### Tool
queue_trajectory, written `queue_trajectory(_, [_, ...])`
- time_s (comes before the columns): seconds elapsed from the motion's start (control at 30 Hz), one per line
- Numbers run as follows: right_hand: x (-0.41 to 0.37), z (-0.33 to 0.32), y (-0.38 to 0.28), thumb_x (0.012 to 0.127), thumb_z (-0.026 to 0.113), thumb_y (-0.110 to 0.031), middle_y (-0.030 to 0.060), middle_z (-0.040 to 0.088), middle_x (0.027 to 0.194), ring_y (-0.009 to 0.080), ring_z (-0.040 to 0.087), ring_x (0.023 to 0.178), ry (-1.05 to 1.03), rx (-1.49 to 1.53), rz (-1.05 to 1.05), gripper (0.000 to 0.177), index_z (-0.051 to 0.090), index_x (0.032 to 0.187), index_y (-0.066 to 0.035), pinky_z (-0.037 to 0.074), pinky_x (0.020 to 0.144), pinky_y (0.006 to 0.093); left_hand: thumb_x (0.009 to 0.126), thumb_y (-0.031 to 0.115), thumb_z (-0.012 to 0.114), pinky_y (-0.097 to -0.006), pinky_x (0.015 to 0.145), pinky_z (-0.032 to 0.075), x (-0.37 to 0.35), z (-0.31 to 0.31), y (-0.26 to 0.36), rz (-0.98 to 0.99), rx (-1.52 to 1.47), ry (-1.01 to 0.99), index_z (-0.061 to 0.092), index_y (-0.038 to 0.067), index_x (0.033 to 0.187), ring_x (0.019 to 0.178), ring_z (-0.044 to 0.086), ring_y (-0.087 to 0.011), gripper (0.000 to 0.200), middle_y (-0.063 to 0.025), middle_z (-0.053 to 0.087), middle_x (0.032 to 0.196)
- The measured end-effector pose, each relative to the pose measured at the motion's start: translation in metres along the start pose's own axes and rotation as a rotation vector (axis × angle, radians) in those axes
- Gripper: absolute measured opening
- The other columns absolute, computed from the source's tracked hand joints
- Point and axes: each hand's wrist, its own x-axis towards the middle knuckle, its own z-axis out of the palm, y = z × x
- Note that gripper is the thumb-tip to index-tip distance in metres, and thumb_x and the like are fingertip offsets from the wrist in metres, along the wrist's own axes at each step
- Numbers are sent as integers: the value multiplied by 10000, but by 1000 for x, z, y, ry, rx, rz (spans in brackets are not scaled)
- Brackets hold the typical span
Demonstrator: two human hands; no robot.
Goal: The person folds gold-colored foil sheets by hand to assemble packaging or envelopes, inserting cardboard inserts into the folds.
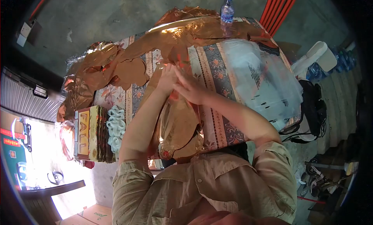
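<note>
Both hands meet over a flat, shiny copper-coloured foil piece [180, 118], which looks like a deflated foil balloon and stretches down to the table's near edge. My left hand [168, 78] lies on its upper part with the fingers stretched out and close together. Against it from the right, my right hand [191, 87] rests with its fingers extended, its tips touching or overlapping the left hand. The foil right under the palms is hidden. More crumpled copper foil [93, 65] spreads across the table's left side and along its far edge.
A water bottle [227, 10] stands at the far edge of the patterned tablecloth [211, 65]. Clear plastic bags [264, 81] lie at right. A stack of packs marked FALL [83, 133] and white ribbon coils [115, 128] sit at left. A white chair [316, 56] is beyond the right side.
</note>
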Motion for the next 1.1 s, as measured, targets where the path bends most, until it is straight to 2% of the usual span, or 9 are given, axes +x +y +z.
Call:
queue_trajectory(0.07, [-10, -12, 5, 939, 518, -364, 282, 257, 1480, 422, 235, 1385, -69, 257, 65, 757, 166, 1445, 74, 225, 1127, 470, 845, 230, 524, -425, 983, 333, -1, 4, -2, -15, 20, 13, 515, 105, 1240, 1126, 431, -308, 414, -119, 492, 1182])
queue_trajectory(0.17, [-19, -14, 19, 936, 515, -368, 259, 248, 1495, 375, 248, 1395, 59, -25, -29, 758, 163, 1452, 63, 237, 1128, 447, 826, 180, 533, -426, 971, 339, -5, 3, -3, 141, 38, 171, 562, 103, 1174, 1102, 446, -308, 357, -113, 511, 1118])
queue_trajectory(0.23, [-27, -18, 1, 929, 507, -410, 248, 225, 1509, 385, 241, 1398, -119, -400, 66, 780, 162, 1457, 49, 244, 1129, 447, 811, 176, 540, -425, 959, 345, -4, -1, 1, 133, -7, 261, 608, 101, 1089, 1071, 461, -307, 297, -109, 524, 1036])
queue_trajectory(0.4, [-57, 1, -24, 912, 481, -518, 288, 191, 1502, 408, 155, 1419, -227, -583, 22, 870, 160, 1439, 96, 131, 1161, 476, 817, 164, 521, -412, 940, 355, -8, -10, 4, 115, 12, 159, 652, 101, 975, 1038, 470, -297, 215, -99, 529, 984])
queue_trajectory(0.6, [-83, -4, -52, 944, 447, -501, 296, 213, 1490, 400, 158, 1420, -431, -362, -49, 814, 196, 1427, 104, 107, 1162, 481, 817, 202, 533, -408, 923, 362, -4, 2, -2, 105, 24, 194, 645, 109, 1015, 1023, 473, -294, 246, -96, 528, 986])
queue_trajectory(0.7, [-57, -31, -42, 961, 441, -461, 284, 254, 1480, 393, 193, 1412, -532, 334, 134, 732, 262, 1415, 85, 132, 1160, 467, 826, 215, 528, -416, 924, 362, -6, -8, 4, 90, -6, 178, 633, 115, 1050, 1025, 476, -295, 267, -98, 529, 987])
queue_trajectory(0.8, [-42, -45, -33, 969, 436, -433, 274, 288, 1470, 389, 226, 1402, -248, 115, 47, 674, 309, 1403, 67, 156, 1158, 449, 836, 234, 519, -421, 923, 363, -3, -5, 3, 74, -17, 160, 627, 120, 1068, 1029, 477, -295, 280, -100, 531, 993])
queue_trajectory(0.87, [-48, -17, -12, 966, 443, -421, 282, 246, 1485, 389, 186, 1415, -198, -437, 9, 702, 257, 1422, 79, 138, 1164, 443, 839, 249, 517, -423, 922, 364, -3, -4, 2, 76, -12, 161, 627, 121, 1069, 1032, 477, -295, 285, -101, 531, 998])
queue_trajectory(1.1, [-55, -4, -15, 956, 454, -421, 286, 111, 1523, 374, 54, 1444, -272, -525, 19, 778, 143, 1447, 96, 69, 1172, 459, 841, 222, 505, -422, 946, 352, -4, -6, 3, 46, -24, 95, 632, 126, 1099, 1050, 475, -297, 303, -105, 534, 1038])
